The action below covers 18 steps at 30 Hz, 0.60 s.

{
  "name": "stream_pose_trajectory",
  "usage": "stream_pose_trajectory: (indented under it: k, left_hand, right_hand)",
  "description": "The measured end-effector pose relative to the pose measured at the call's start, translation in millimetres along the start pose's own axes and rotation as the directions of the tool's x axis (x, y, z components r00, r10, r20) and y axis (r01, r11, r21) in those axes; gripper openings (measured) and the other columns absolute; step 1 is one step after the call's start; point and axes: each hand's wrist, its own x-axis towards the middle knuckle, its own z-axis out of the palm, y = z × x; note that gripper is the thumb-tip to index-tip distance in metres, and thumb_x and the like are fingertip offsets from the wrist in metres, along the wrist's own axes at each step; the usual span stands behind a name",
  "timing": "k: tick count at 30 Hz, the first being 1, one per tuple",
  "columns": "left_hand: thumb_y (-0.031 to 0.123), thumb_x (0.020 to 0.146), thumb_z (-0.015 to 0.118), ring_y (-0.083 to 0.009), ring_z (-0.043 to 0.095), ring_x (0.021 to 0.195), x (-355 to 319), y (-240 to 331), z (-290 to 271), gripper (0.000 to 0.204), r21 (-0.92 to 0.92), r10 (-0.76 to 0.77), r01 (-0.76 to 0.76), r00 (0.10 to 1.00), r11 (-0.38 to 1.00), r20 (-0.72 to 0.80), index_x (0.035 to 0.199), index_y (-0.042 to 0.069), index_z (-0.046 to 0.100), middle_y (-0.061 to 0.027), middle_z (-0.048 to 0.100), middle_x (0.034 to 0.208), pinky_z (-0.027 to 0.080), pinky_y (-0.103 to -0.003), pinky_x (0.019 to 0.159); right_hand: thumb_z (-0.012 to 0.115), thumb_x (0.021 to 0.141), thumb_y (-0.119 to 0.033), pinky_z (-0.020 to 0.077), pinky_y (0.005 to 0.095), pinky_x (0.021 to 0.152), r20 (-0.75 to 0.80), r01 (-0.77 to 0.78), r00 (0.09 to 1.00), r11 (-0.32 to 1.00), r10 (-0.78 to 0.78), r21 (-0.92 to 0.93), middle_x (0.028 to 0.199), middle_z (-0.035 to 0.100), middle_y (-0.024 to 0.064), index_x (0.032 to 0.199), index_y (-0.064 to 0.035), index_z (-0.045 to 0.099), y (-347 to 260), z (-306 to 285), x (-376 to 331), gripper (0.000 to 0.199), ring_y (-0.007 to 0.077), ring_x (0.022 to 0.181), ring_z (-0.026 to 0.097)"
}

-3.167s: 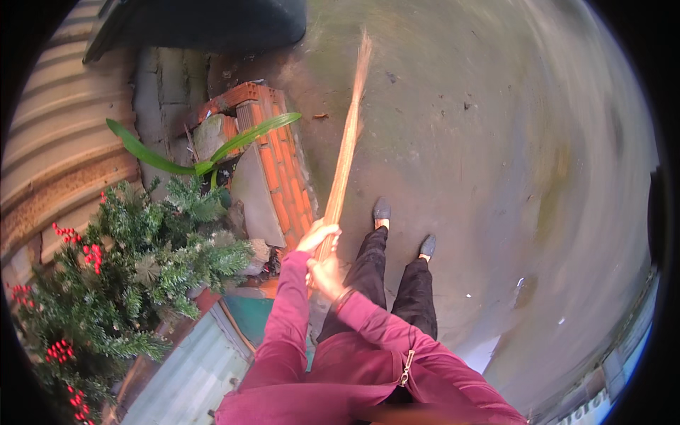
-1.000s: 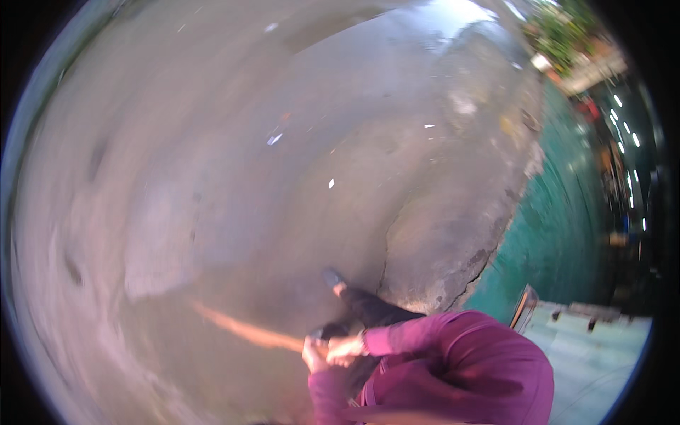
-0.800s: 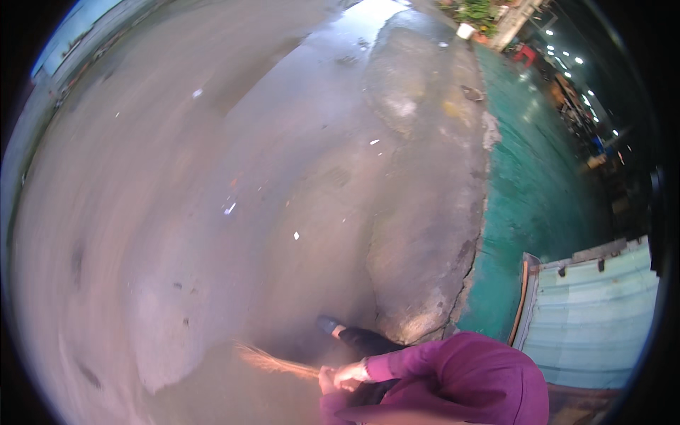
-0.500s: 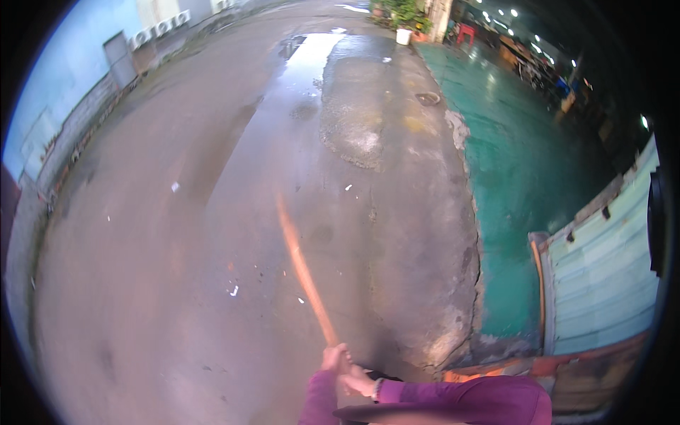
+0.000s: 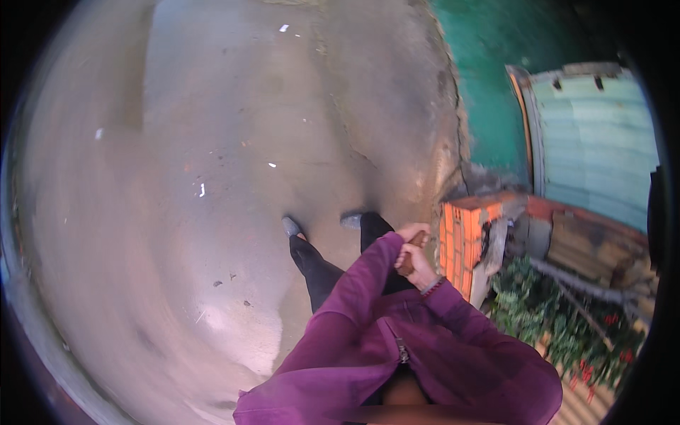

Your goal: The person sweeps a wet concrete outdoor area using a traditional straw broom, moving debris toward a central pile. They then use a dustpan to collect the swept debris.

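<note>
Close together in front of my body, both hands are closed around a brown wooden stick [image 5: 406, 267]. My left hand [image 5: 412, 230] is the farther one, at the end of the purple sleeve that crosses from the left. My right hand [image 5: 422, 269], with a beaded bracelet at its wrist, grips just nearer to me. Only a short piece of the stick shows at the hands; I cannot make out where the rest runs. My two feet in grey shoes [image 5: 291, 227] stand on the concrete beyond the hands.
Right beside my hands stands a low orange brick pillar [image 5: 459, 241]. Behind it are a pale green corrugated panel [image 5: 595, 134] and a leafy plant with red flowers [image 5: 545, 304]. Damp concrete ground [image 5: 177, 248] spreads left, with white scraps [image 5: 202, 190]. Green floor [image 5: 489, 92] lies far right.
The view has tilted down toward my feet. Both hands have moved right, close to the brick pillar. The stick, which pointed far ahead over the ground, now shows only between my hands.
</note>
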Motion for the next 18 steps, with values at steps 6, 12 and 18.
stream_pose_trajectory:
  k: [6,12,18]
  left_hand:
    - [0.025,0.075,0.06,-0.0089,0.042,0.051,-227,-68,-180,0.018,-0.215,0.04,-0.119,0.939,0.969,-0.342,0.072,0.014,0.046,0.003,0.045,0.06,0.036,-0.022,0.05]
    - [0.013,0.069,0.056,-0.0127,0.044,0.046,-400,-8,-257,0.014,-0.32,0.137,-0.606,0.586,0.728,-0.799,0.071,0.007,0.044,-0.002,0.044,0.055,0.042,-0.024,0.046]
    - [0.014,0.074,0.054,-0.0205,0.051,0.049,-348,36,-161,0.014,0.153,0.365,-0.443,0.446,0.883,-0.817,0.075,0.002,0.049,-0.0093,0.05,0.06,0.049,-0.035,0.049]
  right_hand:
    - [0.056,0.071,-0.009,0.0472,0.0333,0.047,0.042,-0.392,0.907,0.878,0.418,-0.274,0.058,0.051,0.0044,0.068,-0.007,0.05,206,132,23,0.007,0.0172,0.051,0.053]
    - [0.057,0.065,-0.003,0.0409,0.0327,0.034,0.386,-0.07,0.806,0.721,0.448,-0.689,0.046,0.05,0.0081,0.058,-0.0031,0.05,265,284,39,0.011,0.0186,0.036,0.049]
    - [0.056,0.069,-0.013,0.035,0.0248,0.032,0.599,-0.081,0.686,0.861,0.413,-0.502,0.044,0.046,0.0026,0.054,-0.0081,0.049,179,212,5,0.018,0.0126,0.032,0.045]
